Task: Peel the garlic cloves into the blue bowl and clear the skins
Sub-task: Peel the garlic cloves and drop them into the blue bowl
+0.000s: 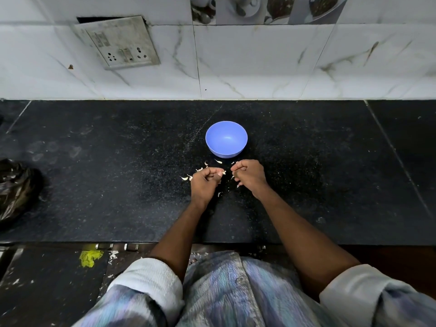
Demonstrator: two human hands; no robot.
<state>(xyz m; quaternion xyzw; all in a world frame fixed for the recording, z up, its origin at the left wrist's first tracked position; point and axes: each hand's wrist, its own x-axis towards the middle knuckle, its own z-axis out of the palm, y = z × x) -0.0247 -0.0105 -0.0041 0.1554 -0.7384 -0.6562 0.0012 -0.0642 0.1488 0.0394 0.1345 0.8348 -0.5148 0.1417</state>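
Working over dark counter [118, 185], just in front of blue bowl [226, 139].
Left hand [204, 182] curled, pale clove [223, 172] at fingertips; right hand [249, 176] curled, contents indiscernible; skins [188, 177] scattered around both; bowl upright, nothing visible inside.

One blue bowl [226, 139] stands on the desk [118, 185]. Two hands: left [204, 182], right [249, 177]. About ten pale skins [186, 177] lie scattered near them; the exact number is hard to tell. One black bag [16, 187], one wall socket plate [120, 42]
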